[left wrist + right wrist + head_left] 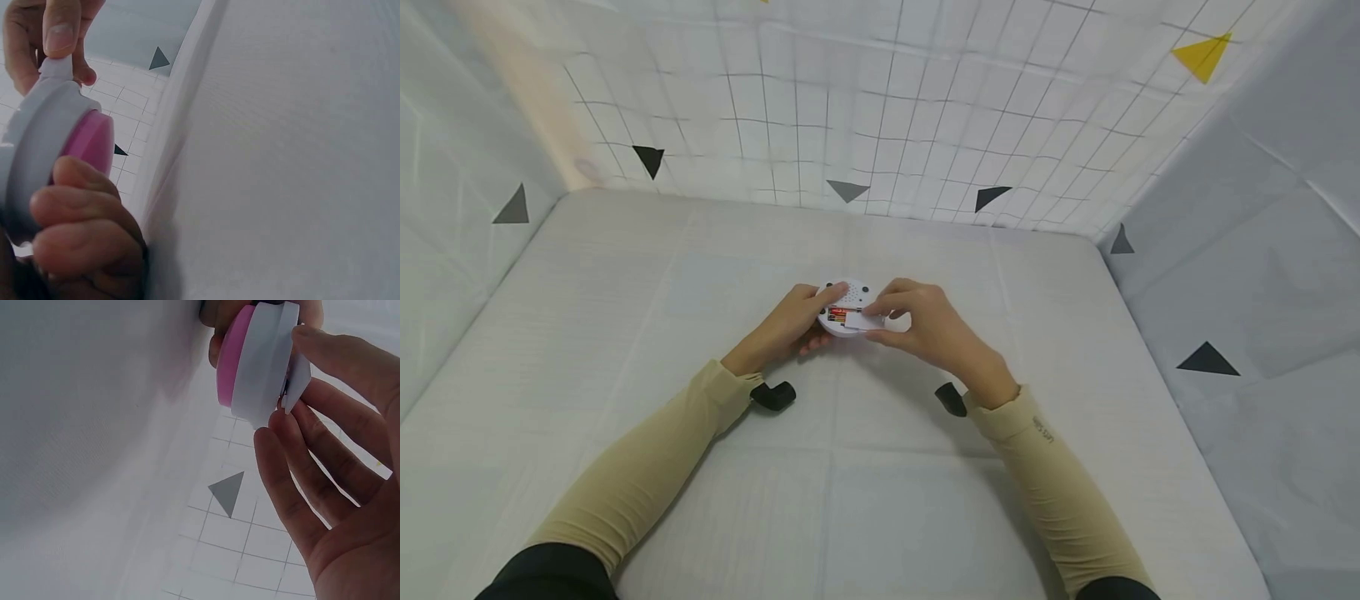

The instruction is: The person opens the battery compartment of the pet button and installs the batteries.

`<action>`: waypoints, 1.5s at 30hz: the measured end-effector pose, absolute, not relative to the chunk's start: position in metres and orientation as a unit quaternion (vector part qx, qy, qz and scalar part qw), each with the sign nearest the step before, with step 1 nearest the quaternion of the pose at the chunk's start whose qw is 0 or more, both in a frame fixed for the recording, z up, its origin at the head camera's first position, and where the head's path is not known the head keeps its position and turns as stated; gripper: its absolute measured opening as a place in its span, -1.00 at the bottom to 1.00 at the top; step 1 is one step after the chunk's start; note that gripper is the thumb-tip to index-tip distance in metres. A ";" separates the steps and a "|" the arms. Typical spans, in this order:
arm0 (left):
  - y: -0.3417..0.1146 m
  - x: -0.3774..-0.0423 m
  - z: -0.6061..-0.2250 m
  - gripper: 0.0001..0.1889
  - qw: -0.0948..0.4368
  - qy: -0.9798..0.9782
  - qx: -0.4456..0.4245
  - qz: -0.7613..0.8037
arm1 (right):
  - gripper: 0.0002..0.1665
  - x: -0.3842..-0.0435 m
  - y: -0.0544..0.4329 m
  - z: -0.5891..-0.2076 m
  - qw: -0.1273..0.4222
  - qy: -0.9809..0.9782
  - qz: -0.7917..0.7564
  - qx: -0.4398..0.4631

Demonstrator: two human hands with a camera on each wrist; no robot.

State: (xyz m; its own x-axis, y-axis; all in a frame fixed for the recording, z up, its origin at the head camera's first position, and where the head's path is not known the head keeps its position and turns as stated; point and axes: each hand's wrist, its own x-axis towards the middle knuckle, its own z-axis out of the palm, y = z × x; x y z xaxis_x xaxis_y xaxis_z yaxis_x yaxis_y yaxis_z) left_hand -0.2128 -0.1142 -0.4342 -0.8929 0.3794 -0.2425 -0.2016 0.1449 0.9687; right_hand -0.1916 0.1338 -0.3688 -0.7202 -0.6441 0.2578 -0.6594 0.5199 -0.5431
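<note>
A round white-and-pink device (854,293), its underside up, is held above the white table. That face has small holes, dark round feet and an uncovered battery bay with red-and-orange batteries (837,315). My left hand (785,327) grips the device's left side, thumb on the white face. Its curled fingers (87,206) lie against the pink side (90,140) in the left wrist view. My right hand (928,323) pinches a white battery cover (862,321) lying partly over the bay. From the right wrist, the cover (300,382) looks tilted away from the device.
The white-covered table (737,508) spreads around both hands. A grid-lined white sheet (850,108) hangs behind it, with plain sheets (1262,275) at the sides. Dark triangle markers (1208,360) are on these sheets. Black wrist mounts (773,396) sit below the hands.
</note>
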 end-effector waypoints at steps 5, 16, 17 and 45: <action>-0.115 -0.213 -0.436 -0.36 0.224 0.729 0.060 0.644 | -0.62 -0.190 0.131 -0.369 0.020 -0.873 0.308 0.377; -0.115 -0.212 -0.437 -0.36 0.223 0.729 0.069 0.644 | -0.66 -0.189 0.128 -0.377 0.044 -0.860 0.324 0.391; -0.115 -0.212 -0.437 -0.36 0.222 0.729 0.070 0.644 | -0.66 -0.189 0.128 -0.377 0.043 -0.859 0.327 0.392; -0.113 -0.212 -0.438 -0.35 0.212 0.731 0.083 0.643 | -0.73 -0.186 0.110 -0.392 0.126 -0.846 0.349 0.382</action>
